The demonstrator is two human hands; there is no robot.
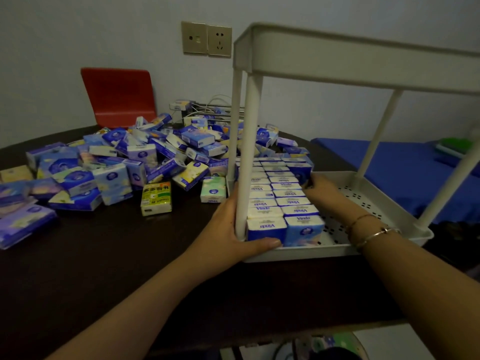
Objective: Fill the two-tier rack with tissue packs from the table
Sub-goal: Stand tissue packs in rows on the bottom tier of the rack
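A white two-tier rack (368, 193) stands on the dark table at the right. Two rows of blue and white tissue packs (281, 197) stand on edge in the left part of its lower tray. My left hand (233, 229) grips the tray's near left corner beside the post, thumb lying along the front rim under the nearest pack. My right hand (324, 190) reaches into the lower tier and presses against the right side of the rows near the far end. A big loose heap of tissue packs (124, 162) covers the table to the left.
A yellow-green pack (155, 197) and a pale green pack (213, 189) lie apart near the rack. A red chair back (119, 97) stands behind the table, wall sockets (206, 38) above. A blue surface (405, 167) lies at right. The rack's top tray (363, 66) overhangs my hands.
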